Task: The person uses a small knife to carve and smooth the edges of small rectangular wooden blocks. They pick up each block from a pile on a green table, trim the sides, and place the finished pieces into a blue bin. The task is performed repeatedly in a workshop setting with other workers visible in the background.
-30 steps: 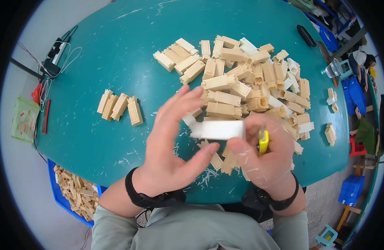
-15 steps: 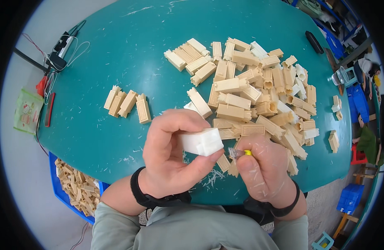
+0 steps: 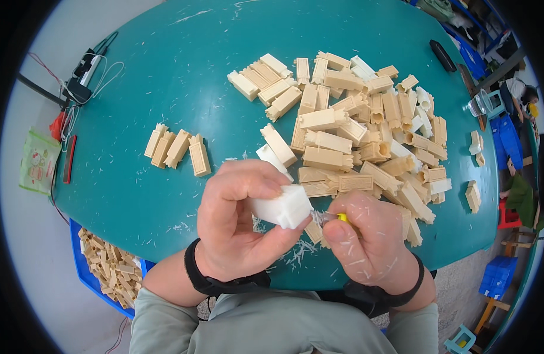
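My left hand [image 3: 239, 218] is closed round a white plastic block [image 3: 282, 206], with thumb below and fingers behind it. Its squared end points to the right. In my right hand [image 3: 369, 239] is a yellow-handled utility knife [image 3: 343, 218]; its blade reaches left to the block's edge, with pale shavings clinging near it. Whether the blade is cutting in or only touching, I cannot tell. Pale flecks stick to my right hand. Beyond both hands lies a heap of beige and white plastic blocks [image 3: 330, 141] with notched ends.
Several beige blocks [image 3: 177, 147] stand apart at left on the green table [image 3: 166, 76]. White shavings [image 3: 300, 253] litter the surface. A blue bin [image 3: 83, 259] of blocks sits lower left. A power strip [image 3: 92, 68] with cables lies far left, and a black case [image 3: 443, 56] far right.
The white block has tilted in my left hand, its end turning downward. My right hand has brought the knife slightly left, closer to the block's edge.
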The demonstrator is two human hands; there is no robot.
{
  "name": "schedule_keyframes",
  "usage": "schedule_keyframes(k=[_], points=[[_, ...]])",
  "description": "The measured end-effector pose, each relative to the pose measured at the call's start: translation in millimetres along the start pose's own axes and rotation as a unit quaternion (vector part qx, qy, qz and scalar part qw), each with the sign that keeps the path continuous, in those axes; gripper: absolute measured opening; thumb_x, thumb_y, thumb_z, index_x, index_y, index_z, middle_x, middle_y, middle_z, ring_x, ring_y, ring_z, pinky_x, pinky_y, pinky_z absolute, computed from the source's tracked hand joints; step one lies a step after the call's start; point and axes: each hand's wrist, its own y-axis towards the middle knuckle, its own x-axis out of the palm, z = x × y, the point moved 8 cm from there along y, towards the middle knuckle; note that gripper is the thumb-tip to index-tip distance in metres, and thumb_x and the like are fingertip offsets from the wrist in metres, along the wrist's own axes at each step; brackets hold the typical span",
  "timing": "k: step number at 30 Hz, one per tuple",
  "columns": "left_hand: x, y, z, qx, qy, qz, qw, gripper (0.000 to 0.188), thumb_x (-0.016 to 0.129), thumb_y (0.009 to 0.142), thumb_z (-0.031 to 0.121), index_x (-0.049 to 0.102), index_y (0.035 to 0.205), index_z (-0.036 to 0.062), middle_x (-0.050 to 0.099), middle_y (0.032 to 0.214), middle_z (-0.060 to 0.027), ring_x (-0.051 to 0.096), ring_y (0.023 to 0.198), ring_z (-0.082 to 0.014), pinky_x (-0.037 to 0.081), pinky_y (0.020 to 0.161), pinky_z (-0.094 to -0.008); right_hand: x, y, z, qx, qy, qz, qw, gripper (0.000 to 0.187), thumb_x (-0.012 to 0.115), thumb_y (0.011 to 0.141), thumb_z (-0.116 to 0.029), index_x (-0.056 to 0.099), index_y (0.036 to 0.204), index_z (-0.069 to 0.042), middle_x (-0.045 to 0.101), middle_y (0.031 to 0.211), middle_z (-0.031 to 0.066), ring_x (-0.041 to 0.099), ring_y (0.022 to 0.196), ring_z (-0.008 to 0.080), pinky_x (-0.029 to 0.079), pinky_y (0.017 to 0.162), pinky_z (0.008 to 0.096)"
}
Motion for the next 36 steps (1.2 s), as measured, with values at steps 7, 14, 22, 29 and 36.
schedule_keyframes(k=[7, 14, 22, 29, 36], points=[[2, 0, -2, 0.001, -0.016, -0.034, 0.999, 0.044, 0.071, 0.063, -0.005, 0.046, 0.098, 0.003, 0.055, 0.095, -0.0137, 0.054, 0.083, -0.0162, 0.043, 0.07, -0.0251, 0, 1, 0, -0.01, -0.006, 0.0, 1.0, 0.023, 0.066, 0.077, -0.021, 0.051, 0.072, -0.004, 0.051, 0.061, 0.0094, 0.049, 0.046, 0.025, 0.037, 0.04, 0.0318], [6, 1, -3, -0.021, -0.047, -0.055, 0.997, 0.04, 0.07, 0.065, -0.004, 0.048, 0.098, 0.002, 0.055, 0.095, -0.0135, 0.056, 0.083, -0.0183, 0.045, 0.071, -0.0269, -3, 0, 0, -0.019, -0.029, 0.011, 0.999, 0.024, 0.065, 0.077, -0.022, 0.05, 0.071, -0.005, 0.05, 0.059, 0.0089, 0.049, 0.047, 0.0248, 0.037, 0.04, 0.0318], [32, 0, 1, -0.025, -0.047, -0.19, 0.98, 0.032, 0.071, 0.072, 0.009, 0.052, 0.096, 0.0053, 0.059, 0.092, -0.0119, 0.056, 0.083, -0.0187, 0.043, 0.069, -0.03, -15, 5, 21, 0.094, -0.006, 0.03, 0.995, 0.025, 0.057, 0.084, -0.026, 0.052, 0.075, -0.003, 0.049, 0.061, 0.0129, 0.05, 0.053, 0.031, 0.04, 0.047, 0.0351], [14, 7, -23, -0.147, -0.179, -0.082, 0.969, 0.048, 0.07, 0.076, 0.023, 0.044, 0.111, 0.0025, 0.045, 0.099, -0.0073, 0.05, 0.076, -0.0137, 0.042, 0.064, -0.0274, -9, 5, 9, 0.073, 0.002, -0.014, 0.997, 0.025, 0.058, 0.083, -0.025, 0.054, 0.074, -0.003, 0.051, 0.062, 0.0126, 0.051, 0.054, 0.0294, 0.04, 0.048, 0.0342], [8, 6, -18, -0.073, -0.097, -0.097, 0.988, 0.037, 0.07, 0.076, 0.018, 0.045, 0.1, 0.005, 0.049, 0.093, -0.0096, 0.053, 0.075, -0.0148, 0.043, 0.063, -0.0255, -5, 3, 2, 0.016, 0.011, -0.02, 1.0, 0.023, 0.063, 0.079, -0.023, 0.055, 0.074, -0.003, 0.052, 0.062, 0.011, 0.052, 0.052, 0.0277, 0.04, 0.046, 0.0327]])
